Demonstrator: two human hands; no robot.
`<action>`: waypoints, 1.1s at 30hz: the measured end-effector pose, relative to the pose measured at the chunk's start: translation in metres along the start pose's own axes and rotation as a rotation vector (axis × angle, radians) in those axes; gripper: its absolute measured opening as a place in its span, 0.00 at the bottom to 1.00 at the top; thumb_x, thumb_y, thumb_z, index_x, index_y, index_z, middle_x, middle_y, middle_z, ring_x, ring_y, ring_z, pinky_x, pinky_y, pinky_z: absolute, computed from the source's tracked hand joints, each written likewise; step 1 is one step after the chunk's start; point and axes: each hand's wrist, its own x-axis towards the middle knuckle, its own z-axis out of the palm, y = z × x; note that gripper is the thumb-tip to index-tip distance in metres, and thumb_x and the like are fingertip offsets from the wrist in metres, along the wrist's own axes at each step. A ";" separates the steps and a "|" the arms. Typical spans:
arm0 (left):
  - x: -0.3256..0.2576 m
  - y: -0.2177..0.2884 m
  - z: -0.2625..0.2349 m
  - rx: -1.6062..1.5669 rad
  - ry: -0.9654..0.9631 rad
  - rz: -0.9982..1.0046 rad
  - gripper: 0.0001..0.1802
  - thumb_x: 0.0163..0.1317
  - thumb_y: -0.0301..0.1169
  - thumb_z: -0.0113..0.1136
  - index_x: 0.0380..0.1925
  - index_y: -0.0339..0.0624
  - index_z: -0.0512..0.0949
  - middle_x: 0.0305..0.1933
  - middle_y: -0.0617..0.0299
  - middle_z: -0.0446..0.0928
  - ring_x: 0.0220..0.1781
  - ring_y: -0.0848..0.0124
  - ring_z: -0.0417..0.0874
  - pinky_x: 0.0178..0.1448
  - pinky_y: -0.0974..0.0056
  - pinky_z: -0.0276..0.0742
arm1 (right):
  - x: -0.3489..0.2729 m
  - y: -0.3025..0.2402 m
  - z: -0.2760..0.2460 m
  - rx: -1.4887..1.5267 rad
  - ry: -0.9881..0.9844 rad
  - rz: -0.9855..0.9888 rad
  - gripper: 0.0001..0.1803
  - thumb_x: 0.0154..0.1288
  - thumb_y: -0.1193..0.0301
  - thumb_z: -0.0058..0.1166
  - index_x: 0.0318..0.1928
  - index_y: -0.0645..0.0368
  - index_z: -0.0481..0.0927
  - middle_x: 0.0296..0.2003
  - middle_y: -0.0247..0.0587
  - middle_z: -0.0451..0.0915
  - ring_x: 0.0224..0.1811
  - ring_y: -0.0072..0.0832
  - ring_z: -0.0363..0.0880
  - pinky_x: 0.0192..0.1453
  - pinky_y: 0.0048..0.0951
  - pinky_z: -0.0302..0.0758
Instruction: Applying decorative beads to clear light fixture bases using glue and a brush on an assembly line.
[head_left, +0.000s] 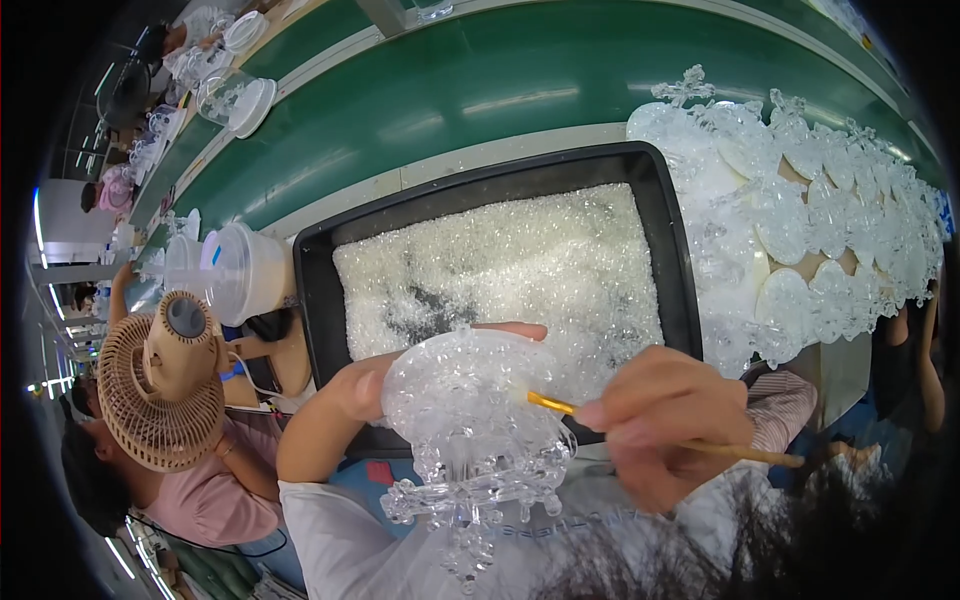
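Note:
My left hand holds a clear plastic ornament with an oval top and a lacy, snowflake-like base, thumb over its upper edge. My right hand grips a thin yellow stick like a pen; its tip touches the oval face of the ornament. Just beyond both hands sits a black tray filled with tiny clear beads.
A heap of the same clear ornaments lies right of the tray. A green conveyor belt runs behind. To the left stand a tan desk fan, a white plastic jug, and a person in pink.

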 end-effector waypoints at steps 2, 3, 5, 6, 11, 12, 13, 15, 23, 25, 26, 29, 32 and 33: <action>0.002 -0.004 -0.003 0.009 -0.023 0.027 0.81 0.36 0.78 0.63 0.75 0.30 0.39 0.75 0.41 0.55 0.75 0.53 0.61 0.75 0.51 0.57 | 0.000 0.000 -0.001 0.025 0.001 -0.003 0.11 0.52 0.83 0.59 0.38 0.63 0.78 0.34 0.54 0.85 0.26 0.32 0.80 0.30 0.27 0.75; 0.003 -0.005 -0.004 0.004 -0.047 0.033 0.80 0.36 0.78 0.63 0.75 0.30 0.39 0.75 0.40 0.55 0.75 0.53 0.61 0.75 0.51 0.57 | 0.001 0.000 -0.002 0.053 0.004 -0.007 0.11 0.53 0.83 0.59 0.38 0.63 0.78 0.34 0.54 0.85 0.26 0.32 0.80 0.30 0.27 0.75; 0.005 -0.006 -0.002 -0.001 -0.075 0.035 0.80 0.37 0.78 0.62 0.75 0.29 0.39 0.75 0.40 0.55 0.75 0.53 0.61 0.75 0.51 0.57 | 0.000 0.003 0.003 0.004 0.003 -0.003 0.11 0.53 0.83 0.59 0.38 0.63 0.78 0.34 0.54 0.85 0.26 0.32 0.80 0.30 0.27 0.75; 0.005 -0.006 0.000 -0.011 -0.073 0.035 0.80 0.37 0.78 0.62 0.75 0.29 0.39 0.75 0.39 0.55 0.75 0.53 0.61 0.74 0.51 0.57 | 0.000 0.004 0.004 -0.043 0.002 -0.001 0.11 0.52 0.82 0.59 0.38 0.63 0.78 0.34 0.54 0.85 0.27 0.33 0.80 0.30 0.28 0.75; 0.007 -0.013 -0.004 -0.043 -0.120 0.058 0.78 0.39 0.77 0.61 0.75 0.29 0.40 0.75 0.38 0.54 0.75 0.52 0.61 0.74 0.51 0.58 | 0.001 0.003 0.002 0.007 -0.022 -0.002 0.11 0.51 0.82 0.59 0.38 0.64 0.79 0.36 0.54 0.85 0.28 0.34 0.81 0.31 0.28 0.76; 0.008 -0.015 -0.004 -0.049 -0.139 0.062 0.78 0.40 0.77 0.61 0.75 0.29 0.40 0.75 0.38 0.54 0.75 0.52 0.61 0.74 0.51 0.58 | 0.001 0.003 0.002 -0.027 -0.040 -0.006 0.11 0.51 0.82 0.60 0.38 0.64 0.79 0.36 0.55 0.85 0.29 0.35 0.81 0.31 0.29 0.76; 0.008 -0.016 -0.006 -0.055 -0.156 0.068 0.78 0.40 0.77 0.61 0.75 0.29 0.40 0.75 0.37 0.54 0.75 0.52 0.61 0.74 0.51 0.58 | 0.002 0.004 0.001 -0.027 -0.042 -0.006 0.11 0.51 0.82 0.60 0.38 0.64 0.79 0.36 0.55 0.85 0.29 0.35 0.81 0.31 0.29 0.76; 0.007 -0.019 -0.010 -0.062 -0.144 0.070 0.78 0.41 0.77 0.60 0.75 0.29 0.40 0.75 0.38 0.54 0.75 0.52 0.61 0.74 0.51 0.58 | 0.004 0.006 -0.002 0.017 -0.087 0.006 0.10 0.51 0.81 0.59 0.37 0.65 0.79 0.36 0.56 0.85 0.28 0.34 0.81 0.30 0.29 0.76; 0.007 -0.020 -0.009 0.003 -0.160 0.091 0.77 0.44 0.79 0.57 0.75 0.29 0.38 0.76 0.41 0.53 0.75 0.54 0.61 0.73 0.51 0.59 | -0.004 0.005 -0.002 0.010 0.050 -0.049 0.11 0.54 0.81 0.59 0.39 0.64 0.77 0.35 0.56 0.84 0.26 0.32 0.78 0.30 0.27 0.74; 0.008 -0.016 -0.006 -0.032 -0.189 0.086 0.77 0.44 0.79 0.56 0.75 0.29 0.37 0.76 0.42 0.53 0.75 0.55 0.61 0.73 0.52 0.60 | -0.007 0.004 -0.002 0.031 0.145 -0.081 0.11 0.54 0.81 0.60 0.40 0.63 0.76 0.34 0.54 0.84 0.25 0.31 0.77 0.29 0.27 0.73; 0.006 -0.017 -0.006 -0.031 -0.193 0.085 0.77 0.44 0.79 0.56 0.75 0.29 0.37 0.76 0.42 0.53 0.75 0.55 0.61 0.73 0.52 0.60 | -0.007 0.002 -0.001 0.064 0.186 -0.049 0.11 0.50 0.83 0.60 0.37 0.64 0.78 0.34 0.54 0.84 0.25 0.32 0.79 0.28 0.27 0.75; 0.001 -0.015 -0.004 -0.188 0.070 -0.007 0.85 0.23 0.71 0.78 0.74 0.30 0.45 0.70 0.35 0.62 0.69 0.48 0.70 0.71 0.50 0.69 | -0.005 0.004 -0.001 0.004 0.129 -0.037 0.11 0.51 0.83 0.60 0.37 0.64 0.77 0.34 0.54 0.84 0.24 0.31 0.78 0.28 0.27 0.74; 0.002 -0.003 0.000 -0.003 -0.115 0.025 0.78 0.42 0.78 0.60 0.75 0.30 0.36 0.75 0.43 0.55 0.74 0.56 0.63 0.73 0.52 0.61 | -0.004 0.003 -0.005 -0.091 0.022 -0.076 0.11 0.55 0.80 0.61 0.39 0.62 0.75 0.36 0.54 0.83 0.24 0.29 0.76 0.27 0.26 0.73; 0.001 -0.004 0.001 -0.020 -0.107 0.029 0.78 0.42 0.77 0.60 0.75 0.30 0.36 0.75 0.43 0.55 0.74 0.56 0.63 0.73 0.52 0.61 | -0.004 0.003 -0.005 -0.087 0.012 -0.097 0.11 0.55 0.80 0.62 0.39 0.62 0.76 0.37 0.54 0.84 0.25 0.28 0.77 0.27 0.26 0.74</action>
